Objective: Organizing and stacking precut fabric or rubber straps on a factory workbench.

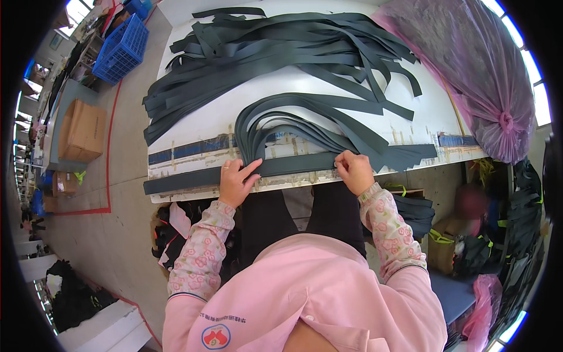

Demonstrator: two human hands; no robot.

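A long dark grey-green fabric strip (187, 180) lies flat along the near edge of the white table. My left hand (236, 180), wearing a ring, grips this strip with thumb and forefinger, where a looped bundle of matching strips (281, 105) comes down to it. Further right, my right hand (355, 172) has its fingers curled in a pinch on the same strip, beside the fanned strip ends (404, 156). The bundle arches up between both hands. What lies under my fingertips is partly hidden.
A large heap of similar strips (264, 53) covers the far part of the white table (217, 120). At the right stands a tied pink plastic bag (481, 70). Across the floor on the left are a blue crate (121, 48) and a cardboard box (83, 130).
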